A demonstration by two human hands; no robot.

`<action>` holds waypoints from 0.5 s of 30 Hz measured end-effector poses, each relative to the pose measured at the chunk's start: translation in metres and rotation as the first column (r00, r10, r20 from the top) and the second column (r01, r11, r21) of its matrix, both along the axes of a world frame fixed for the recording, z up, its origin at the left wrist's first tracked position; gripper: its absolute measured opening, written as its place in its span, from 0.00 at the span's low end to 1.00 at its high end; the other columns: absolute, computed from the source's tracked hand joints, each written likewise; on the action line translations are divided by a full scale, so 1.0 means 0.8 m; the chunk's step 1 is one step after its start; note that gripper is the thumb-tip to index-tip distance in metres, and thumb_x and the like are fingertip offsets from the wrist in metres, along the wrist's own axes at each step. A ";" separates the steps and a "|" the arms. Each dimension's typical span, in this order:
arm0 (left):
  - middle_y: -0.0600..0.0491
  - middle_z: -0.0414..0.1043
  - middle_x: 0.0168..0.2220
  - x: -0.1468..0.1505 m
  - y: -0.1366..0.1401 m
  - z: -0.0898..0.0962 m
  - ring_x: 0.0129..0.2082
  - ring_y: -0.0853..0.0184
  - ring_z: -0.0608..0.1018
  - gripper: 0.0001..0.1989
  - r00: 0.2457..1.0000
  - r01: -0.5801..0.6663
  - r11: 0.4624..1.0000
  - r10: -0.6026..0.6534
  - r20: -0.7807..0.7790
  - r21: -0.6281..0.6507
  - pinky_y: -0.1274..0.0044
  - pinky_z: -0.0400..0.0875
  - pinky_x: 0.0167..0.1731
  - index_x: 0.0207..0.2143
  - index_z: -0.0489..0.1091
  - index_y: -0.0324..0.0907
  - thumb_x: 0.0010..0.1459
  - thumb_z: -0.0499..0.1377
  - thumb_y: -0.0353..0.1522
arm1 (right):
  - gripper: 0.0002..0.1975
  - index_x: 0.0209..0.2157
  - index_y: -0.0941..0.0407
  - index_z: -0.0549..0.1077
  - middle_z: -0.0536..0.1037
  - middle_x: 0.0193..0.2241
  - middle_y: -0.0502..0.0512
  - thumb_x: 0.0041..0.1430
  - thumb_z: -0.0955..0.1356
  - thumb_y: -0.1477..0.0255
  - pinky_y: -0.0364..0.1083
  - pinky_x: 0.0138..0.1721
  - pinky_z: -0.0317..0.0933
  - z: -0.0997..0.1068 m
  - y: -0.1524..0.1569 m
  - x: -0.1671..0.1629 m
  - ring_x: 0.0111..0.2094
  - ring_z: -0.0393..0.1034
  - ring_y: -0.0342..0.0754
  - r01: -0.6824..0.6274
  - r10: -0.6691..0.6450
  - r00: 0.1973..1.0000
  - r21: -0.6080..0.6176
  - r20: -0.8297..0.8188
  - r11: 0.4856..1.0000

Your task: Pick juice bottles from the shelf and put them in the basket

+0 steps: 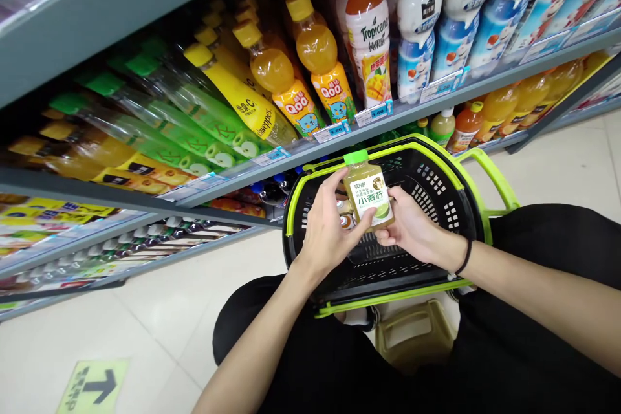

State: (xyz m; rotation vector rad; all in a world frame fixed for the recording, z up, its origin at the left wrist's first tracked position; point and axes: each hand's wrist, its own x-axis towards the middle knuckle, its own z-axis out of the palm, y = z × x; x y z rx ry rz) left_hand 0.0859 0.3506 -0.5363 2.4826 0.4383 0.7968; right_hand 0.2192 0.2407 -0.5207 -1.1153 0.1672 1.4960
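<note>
"We were live at the drinks shelf [242, 186]! Where did we have the small bottle [367, 193]?"

"Right above the black basket [412, 165], its green cap [356, 156] pointing towards the shelf!"

"And our left hand [327, 226]?"

"Pinching! We had its thumb across the bottle's lower front, the other fingers wrapped along the side!"

"The right hand [420, 229]?"

"Gripping the opposite side: thumb at the edge, fingers curled together near the base, and we wore a dark band [464, 257] round that wrist!"

"What stood beyond?"

"We faced a Tropicana bottle [371, 39], orange Qoo bottles [320, 58] to its left, and green-capped bottles [213, 113] farther left again, all leaning in our view!"
</note>
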 end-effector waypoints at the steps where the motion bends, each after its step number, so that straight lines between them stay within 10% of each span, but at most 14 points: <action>1: 0.40 0.66 0.64 0.000 0.000 -0.001 0.58 0.56 0.75 0.36 1.000 0.009 1.000 -0.009 -0.007 0.005 0.65 0.79 0.52 0.69 0.55 0.42 0.65 0.67 0.40 | 0.19 0.37 0.58 0.69 0.70 0.21 0.49 0.74 0.53 0.66 0.39 0.14 0.45 -0.001 0.000 0.001 0.12 0.57 0.40 -0.009 0.009 1.000 -0.003 0.005 1.000; 15: 0.38 0.63 0.67 0.000 0.011 0.000 0.66 0.51 0.70 0.47 0.994 0.095 0.994 -0.091 -0.063 0.062 0.62 0.77 0.57 0.71 0.51 0.41 0.58 0.71 0.43 | 0.20 0.38 0.58 0.71 0.70 0.20 0.49 0.74 0.54 0.64 0.39 0.14 0.46 0.000 0.005 -0.005 0.13 0.57 0.40 0.018 -0.018 1.000 0.021 -0.013 1.000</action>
